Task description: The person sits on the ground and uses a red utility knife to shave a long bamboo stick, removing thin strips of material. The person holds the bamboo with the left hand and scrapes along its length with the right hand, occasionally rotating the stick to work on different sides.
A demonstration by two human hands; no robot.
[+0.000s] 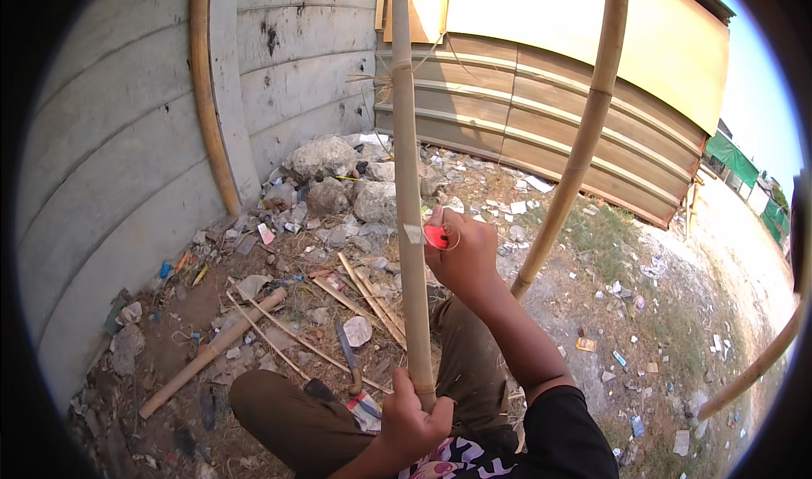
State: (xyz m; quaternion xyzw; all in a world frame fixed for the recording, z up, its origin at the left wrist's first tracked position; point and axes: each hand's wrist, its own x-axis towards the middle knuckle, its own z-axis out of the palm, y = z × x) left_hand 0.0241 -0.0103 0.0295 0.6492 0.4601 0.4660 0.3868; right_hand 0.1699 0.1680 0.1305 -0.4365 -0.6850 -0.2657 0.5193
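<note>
A long bamboo pole [408, 166] stands nearly upright in front of me, its lower end between my legs. My left hand [413, 420] is wrapped round it near the bottom, just below a node. Higher up, my right hand [467, 250] grips a red utility knife [436, 236]. The short pale blade lies against the side of the pole. Loose fibres [381, 81] hang from the pole near its upper node. On the ground by my left knee lies a large knife [348, 356] with a curved handle.
A thick bamboo piece [216, 352] and thin split strips [372, 301] lie at left among litter. Rocks [320, 159] are heaped by the concrete wall [110, 166]. A slanted bamboo post [584, 145] rises close to my right arm. Behind is a panelled wall [541, 111].
</note>
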